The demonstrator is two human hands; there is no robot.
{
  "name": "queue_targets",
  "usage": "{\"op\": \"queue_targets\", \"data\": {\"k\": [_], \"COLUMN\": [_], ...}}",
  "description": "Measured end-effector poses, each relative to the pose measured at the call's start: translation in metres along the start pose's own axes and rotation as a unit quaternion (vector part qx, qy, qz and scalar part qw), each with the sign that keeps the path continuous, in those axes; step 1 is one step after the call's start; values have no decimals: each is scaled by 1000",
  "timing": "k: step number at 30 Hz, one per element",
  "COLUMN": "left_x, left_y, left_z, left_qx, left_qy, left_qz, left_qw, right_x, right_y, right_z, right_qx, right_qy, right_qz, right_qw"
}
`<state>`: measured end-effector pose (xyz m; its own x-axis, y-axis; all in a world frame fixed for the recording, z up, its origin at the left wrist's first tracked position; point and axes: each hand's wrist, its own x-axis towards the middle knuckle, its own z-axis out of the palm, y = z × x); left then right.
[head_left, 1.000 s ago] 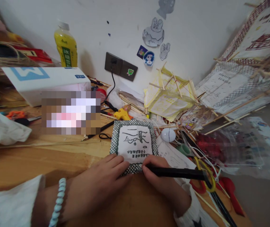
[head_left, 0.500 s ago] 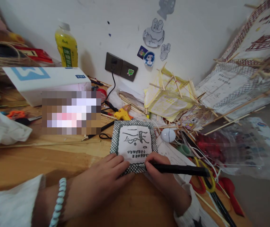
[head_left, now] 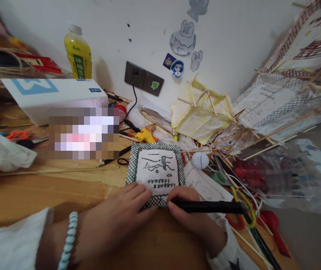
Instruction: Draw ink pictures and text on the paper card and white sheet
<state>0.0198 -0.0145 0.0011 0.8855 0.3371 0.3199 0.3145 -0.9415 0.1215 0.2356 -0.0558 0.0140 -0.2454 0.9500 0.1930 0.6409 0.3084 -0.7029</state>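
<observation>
On the wooden table (head_left: 73,187), straight in front of the person, lies one sheet of paper (head_left: 157,183) with a crosshatched dark border. Its long axis runs from the near edge toward the wall, and two rows of characters sit on the near half, below a line drawing. One black marker (head_left: 213,207) lies crosswise over the sheet's near right corner, its long axis running left to right: the tip end points left at the near border, the other end right. Whether the tip touches the paper cannot be told.

The right hand (head_left: 187,208) pinches the marker between thumb and fingers. The left hand (head_left: 125,208) rests on the near left corner, fingers stretched out close together and laid flat; one beaded bracelet (head_left: 69,240) circles that wrist.

Just beyond the sheet's left edge lies one dark pen (head_left: 112,160), pointing left and slightly toward the person. To the right are one white ball (head_left: 199,161), one green roll (head_left: 219,179) and one pair of yellow-handled scissors (head_left: 253,213). Farther out stand one yellow paper-and-stick frame (head_left: 204,122), one white box (head_left: 61,97) and, behind the box, one bottle (head_left: 78,52).
</observation>
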Motion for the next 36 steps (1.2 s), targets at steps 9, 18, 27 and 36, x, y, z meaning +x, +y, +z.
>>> {"op": "queue_targets", "data": {"k": [9,18,27,36], "left_x": [2,2,0,1], "left_y": [0,-1,-2,-2], "left_z": [-2,-2,1,3], "left_qx": [-12,-10,-16,7], "left_qy": [-25,-33,-10,-5], "left_qz": [-3,-4,4,8], "left_qw": [1000,999,1000,1000], "right_x": [0,1,2,2], "right_y": [0,6,8,12], "right_z": [2,3,1,-1], "right_qx": [-42,-52,-41,-5], "right_qy": [16,52,64,52], "right_qz": [14,51,79,73], "right_qw": [999,996,994,996]}}
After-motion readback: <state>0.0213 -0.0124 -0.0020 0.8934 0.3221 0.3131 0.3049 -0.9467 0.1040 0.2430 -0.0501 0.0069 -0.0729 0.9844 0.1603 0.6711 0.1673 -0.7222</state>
